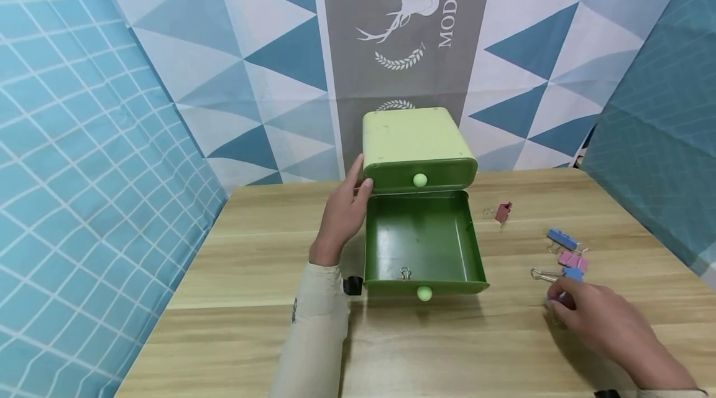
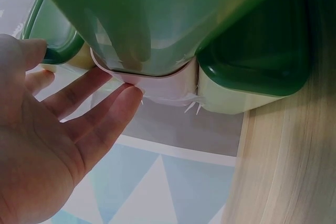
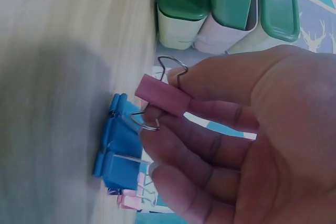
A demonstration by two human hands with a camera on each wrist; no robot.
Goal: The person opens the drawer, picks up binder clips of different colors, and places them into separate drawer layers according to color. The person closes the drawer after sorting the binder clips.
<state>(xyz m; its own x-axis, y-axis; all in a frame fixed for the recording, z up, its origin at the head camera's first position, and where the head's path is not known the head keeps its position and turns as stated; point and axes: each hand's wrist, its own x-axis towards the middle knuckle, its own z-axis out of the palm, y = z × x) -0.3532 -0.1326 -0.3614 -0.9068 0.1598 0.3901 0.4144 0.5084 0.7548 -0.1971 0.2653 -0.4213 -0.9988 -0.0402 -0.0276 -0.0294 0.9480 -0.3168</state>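
My right hand (image 1: 606, 323) pinches a pink binder clip (image 3: 163, 95) by its wire handles, low over the right side of the table. Just beyond it lie blue binder clips (image 3: 118, 145) and a pink one (image 1: 573, 260). At the left side of a green drawer cabinet (image 1: 416, 137), my left hand (image 1: 342, 214) touches the casing, fingers extended and thumb near the front edge. The cabinet's middle drawer (image 1: 419, 236) is pulled out. Inside, near its front wall, sits a small binder clip (image 1: 405, 273).
A red binder clip (image 1: 503, 212) lies right of the pulled-out drawer. The top drawer (image 1: 447, 175) is closed, with a round light-green knob (image 1: 420, 180). Behind the wooden table (image 1: 268, 249) hangs a patterned cloth (image 1: 279, 74).
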